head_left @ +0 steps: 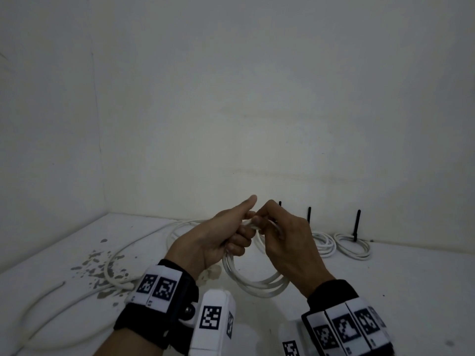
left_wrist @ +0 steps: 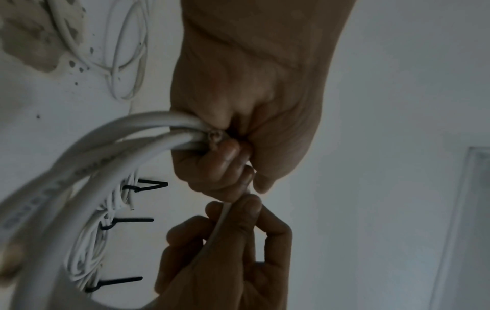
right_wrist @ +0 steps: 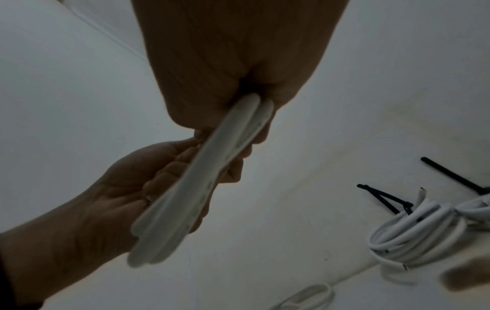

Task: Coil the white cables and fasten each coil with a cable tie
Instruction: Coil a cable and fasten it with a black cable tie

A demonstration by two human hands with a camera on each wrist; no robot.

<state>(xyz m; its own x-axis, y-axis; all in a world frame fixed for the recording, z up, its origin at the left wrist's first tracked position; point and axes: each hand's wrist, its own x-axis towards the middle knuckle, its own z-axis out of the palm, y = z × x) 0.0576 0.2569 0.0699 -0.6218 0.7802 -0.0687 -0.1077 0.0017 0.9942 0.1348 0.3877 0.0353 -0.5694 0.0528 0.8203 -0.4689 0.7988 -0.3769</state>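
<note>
I hold a white cable coil in the air above the table, its loops hanging below both hands. My left hand grips the top of the coil with curled fingers and a raised thumb. In the left wrist view the left hand clamps the coil's strands beside a cut cable end. My right hand pinches the same bundle from the right. The left wrist view shows the right hand pinching a strand that runs out of the left fist. In the right wrist view the coil passes between both hands.
Tied coils lie at the back right against the wall, their black cable ties sticking up. A loose white cable trails over the stained left side of the table. Another loose loop lies behind my left hand.
</note>
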